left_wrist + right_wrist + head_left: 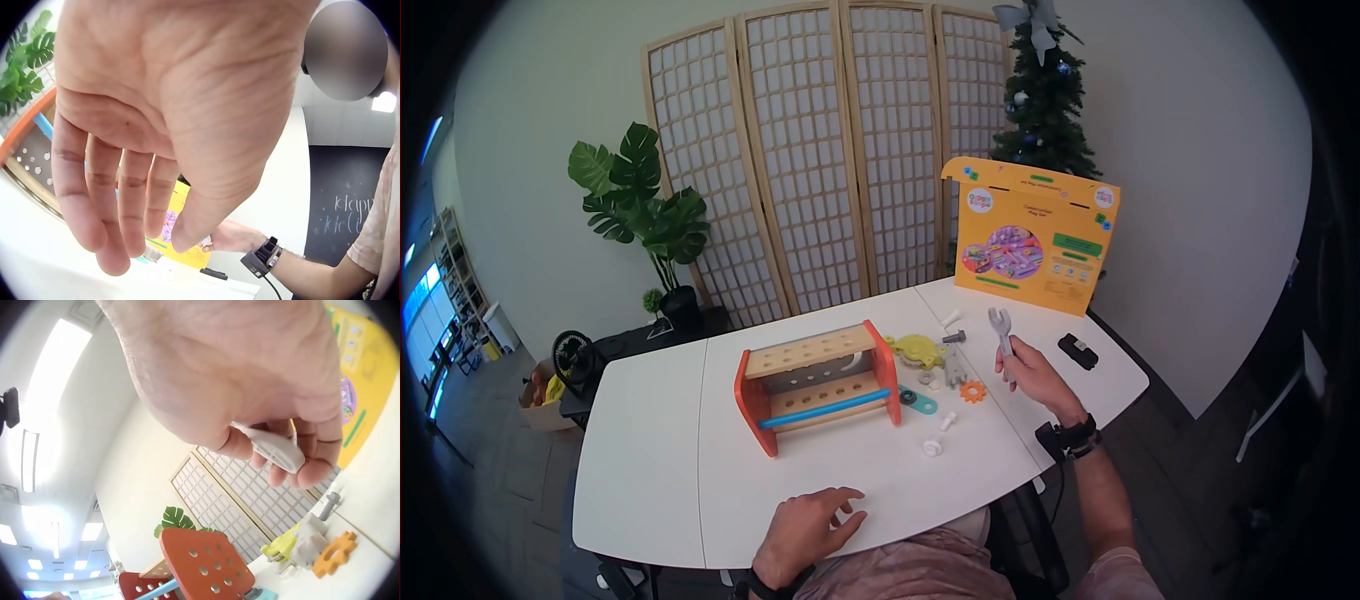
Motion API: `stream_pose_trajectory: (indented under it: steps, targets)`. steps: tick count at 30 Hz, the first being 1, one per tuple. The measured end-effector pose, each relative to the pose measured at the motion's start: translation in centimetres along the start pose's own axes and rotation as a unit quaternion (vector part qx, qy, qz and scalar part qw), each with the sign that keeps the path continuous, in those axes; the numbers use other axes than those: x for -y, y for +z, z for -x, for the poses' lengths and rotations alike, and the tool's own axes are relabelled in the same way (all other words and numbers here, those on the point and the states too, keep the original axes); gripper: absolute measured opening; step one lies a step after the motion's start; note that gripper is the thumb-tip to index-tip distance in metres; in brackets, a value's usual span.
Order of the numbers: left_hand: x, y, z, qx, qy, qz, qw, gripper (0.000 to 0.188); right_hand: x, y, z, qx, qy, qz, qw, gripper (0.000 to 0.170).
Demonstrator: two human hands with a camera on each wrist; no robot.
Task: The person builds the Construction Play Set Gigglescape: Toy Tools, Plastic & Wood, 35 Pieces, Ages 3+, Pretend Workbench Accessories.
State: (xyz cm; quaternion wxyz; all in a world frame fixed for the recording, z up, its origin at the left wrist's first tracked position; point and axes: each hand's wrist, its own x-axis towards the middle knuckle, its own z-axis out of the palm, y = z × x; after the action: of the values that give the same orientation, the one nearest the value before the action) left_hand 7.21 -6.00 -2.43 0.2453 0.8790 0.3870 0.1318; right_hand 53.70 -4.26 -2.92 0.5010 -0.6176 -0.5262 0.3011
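Note:
My right hand (pixel 1040 376) grips a grey toy wrench (pixel 1000 322) by its handle, with the forked head pointing up and away above the table's right part. In the right wrist view the handle end (pixel 289 457) shows between thumb and fingers. My left hand (pixel 808 528) is held over the near table edge, palm down, fingers loosely bent and nothing in them. Ahead of it stands a toy workbench (pixel 812 350) with red-orange sides, perforated wooden shelves and a blue rod. An orange gear (pixel 972 391) lies left of the right hand.
Beside the bench lie a yellow-green piece (pixel 922 350), a grey screw (pixel 953 337), a teal strip (pixel 924 405) and several white parts. A yellow box (pixel 1040 240) stands at the back right. A black device (pixel 1078 351) lies near the right edge of the white table (pixel 640 440).

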Motion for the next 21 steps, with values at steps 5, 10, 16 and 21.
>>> stream_pose_trajectory:
  steps: [5,10,16,21]
  targets:
    - [0.2,0.4,0.8,-0.007,-0.009,0.013,1.000,0.031,-1.1,2.6,-2.9,0.052,-0.106,0.271,0.955,0.029]
    - [0.4,0.4,1.1,0.003,-0.019,0.019,1.000,0.032,1.5,5.0,-4.0,0.085,-0.031,0.330,0.940,0.043]
    - [0.4,-0.1,1.1,0.005,-0.027,0.019,0.999,0.031,0.6,6.2,-7.4,0.128,-0.014,0.338,0.932,0.046]
    - [0.5,-0.2,1.0,0.003,-0.025,0.027,0.999,0.031,-1.2,7.8,-9.9,0.104,-0.088,0.343,0.929,0.044]
